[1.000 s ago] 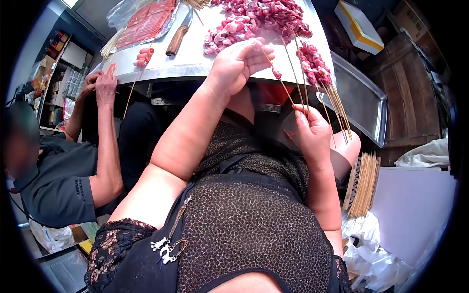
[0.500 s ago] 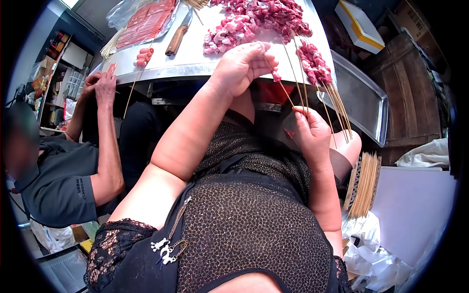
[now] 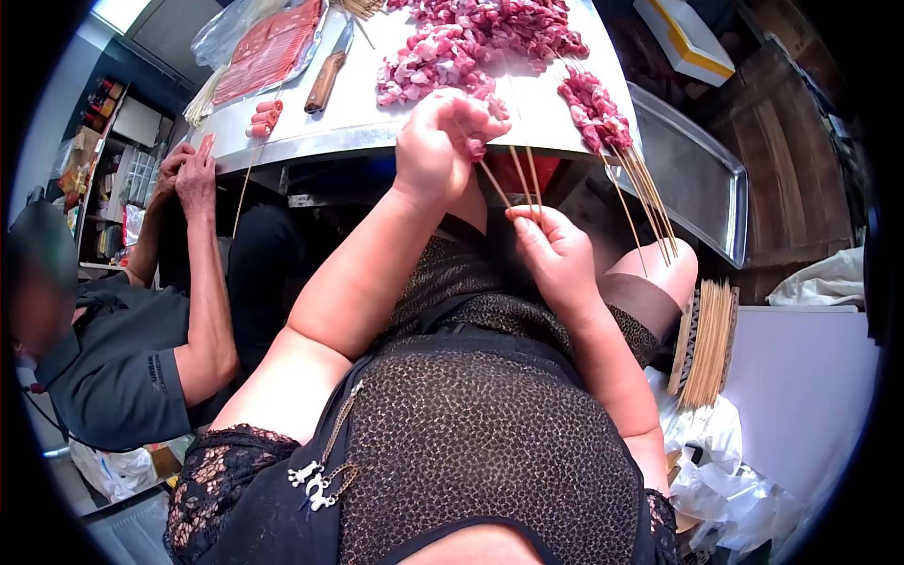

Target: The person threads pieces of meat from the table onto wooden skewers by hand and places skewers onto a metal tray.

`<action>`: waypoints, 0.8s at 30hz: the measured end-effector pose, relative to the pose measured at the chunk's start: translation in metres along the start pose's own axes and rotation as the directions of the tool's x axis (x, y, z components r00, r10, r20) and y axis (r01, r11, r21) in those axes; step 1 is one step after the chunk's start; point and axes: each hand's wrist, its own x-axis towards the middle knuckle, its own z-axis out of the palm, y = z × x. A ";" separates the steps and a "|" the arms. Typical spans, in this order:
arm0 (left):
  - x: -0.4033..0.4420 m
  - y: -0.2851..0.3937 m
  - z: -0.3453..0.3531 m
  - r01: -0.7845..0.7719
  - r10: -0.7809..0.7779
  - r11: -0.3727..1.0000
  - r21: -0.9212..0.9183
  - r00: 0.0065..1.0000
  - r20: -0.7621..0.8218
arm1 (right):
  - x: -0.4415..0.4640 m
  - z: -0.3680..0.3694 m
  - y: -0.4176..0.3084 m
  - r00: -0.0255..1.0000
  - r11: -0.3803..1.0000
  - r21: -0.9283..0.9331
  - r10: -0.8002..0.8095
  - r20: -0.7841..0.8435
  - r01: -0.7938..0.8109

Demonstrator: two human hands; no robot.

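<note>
While its lower shaft is pinched btwn thumb & fingers of the R hand (image 3: 556, 252), a bamboo skewer (image 3: 494, 183) slants up to the L hand (image 3: 444, 141), w/ a raw meat pc (image 3: 476, 149) near the curled L fingers; can't tell if they grip it. Hands are apart, linked by the skewer, off the near edge of the white table (image 3: 348, 130). Two more skewers (image 3: 529, 171) are in the R hand, visible lengths bare. Just beyond the L hand: raw meat pile (image 3: 428, 61). Beyond & right of the R hand: loaded meat skewers (image 3: 595, 111), then a metal tray (image 3: 692, 174). Nearer the body, right of the R hand: skewer bundle (image 3: 708, 348). Left of & beyond the L hand: wood-handled knife (image 3: 325, 83), skewered meat rolls (image 3: 265, 119); farther left, co-worker's hands (image 3: 191, 176) hold a flat pink slice (image 3: 205, 146).
</note>
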 end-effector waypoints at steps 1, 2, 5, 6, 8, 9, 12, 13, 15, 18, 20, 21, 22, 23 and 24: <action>-0.002 0.000 0.001 -0.007 0.007 1.000 0.004 1.000 0.026 | 0.000 0.002 0.000 0.997 0.995 0.077 0.065 0.030 -0.067; -0.005 0.000 0.002 -0.016 0.016 1.000 0.007 0.999 0.050 | 0.000 0.004 -0.001 0.990 0.979 0.149 0.126 0.067 -0.135; -0.023 -0.008 0.006 0.063 -0.065 0.998 -0.024 0.996 -0.065 | 0.003 0.006 -0.007 0.986 0.969 0.192 0.143 0.082 -0.156; -0.026 -0.010 0.005 0.082 -0.083 0.996 -0.017 0.996 -0.038 | 0.004 0.007 -0.007 0.991 0.975 0.182 0.115 0.065 -0.125; -0.028 -0.004 0.016 0.163 -0.166 0.953 0.257 0.986 -0.009 | 0.007 0.002 -0.011 0.997 0.989 0.128 0.077 -0.004 -0.076; -0.024 0.005 0.021 0.125 -0.205 0.846 0.518 0.974 0.099 | 0.011 -0.004 -0.011 0.997 0.995 0.096 0.026 -0.067 -0.019; 0.018 0.023 0.005 -0.339 -0.029 0.167 0.926 0.937 0.348 | 0.020 -0.026 -0.017 0.985 0.990 0.141 -0.001 -0.173 0.026; 0.026 0.032 0.013 -0.237 -0.003 0.018 0.971 0.971 0.237 | 0.021 -0.033 -0.013 0.976 0.991 0.012 -0.129 -0.173 0.133; 0.045 0.041 0.018 -0.129 -0.013 -0.324 0.937 0.991 0.133 | 0.026 -0.035 -0.009 0.954 0.970 -0.096 -0.237 -0.181 0.223; 0.061 0.035 0.016 -0.063 -0.096 -0.508 0.859 0.995 0.016 | 0.018 -0.026 -0.013 0.982 0.990 0.141 0.007 -0.188 0.020; 0.062 0.037 0.019 -0.159 -0.092 -0.668 0.727 0.987 0.131 | 0.015 -0.028 -0.006 0.984 0.986 0.169 0.038 -0.175 -0.008; 0.062 0.039 0.021 -0.150 -0.101 -0.702 0.697 0.989 0.111 | 0.014 -0.028 -0.003 0.984 0.987 0.163 0.037 -0.172 -0.009; 0.064 0.042 0.018 -0.151 -0.101 -0.702 0.696 0.989 0.112 | 0.014 -0.029 -0.001 0.985 0.987 0.158 0.035 -0.167 -0.008; 0.067 0.048 0.013 -0.139 -0.081 -0.628 0.765 0.990 0.114 | 0.014 -0.029 0.002 0.986 0.986 0.166 0.032 -0.161 -0.004; 0.068 0.054 0.008 -0.128 -0.060 -0.548 0.827 0.992 0.113 | 0.014 -0.029 0.001 0.987 0.986 0.168 0.030 -0.160 -0.002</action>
